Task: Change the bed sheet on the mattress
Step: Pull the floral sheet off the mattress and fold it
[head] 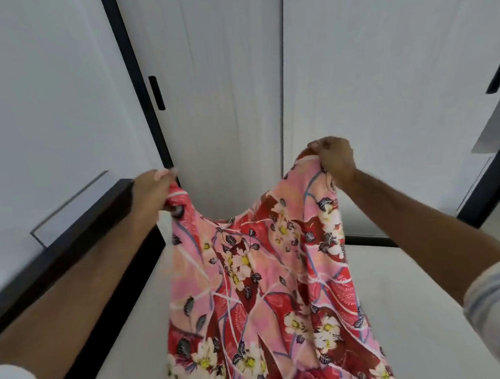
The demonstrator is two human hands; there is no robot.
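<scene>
A pink and red floral bed sheet [263, 291] hangs in front of me, held up by its top edge and sagging between my hands. My left hand [152, 192] grips the sheet's left corner. My right hand [336, 157] pinches the right corner, a little higher. The sheet drapes down over the bare white mattress [411, 311], which shows to the right and left of the cloth. Both arms are stretched forward, with striped sleeves at the frame's lower corners.
A dark bed frame [79, 238] runs along the left of the mattress. White wardrobe doors [208, 104] with a black handle [156, 92] stand straight ahead. An open shelf unit [499, 121] sits at the far right.
</scene>
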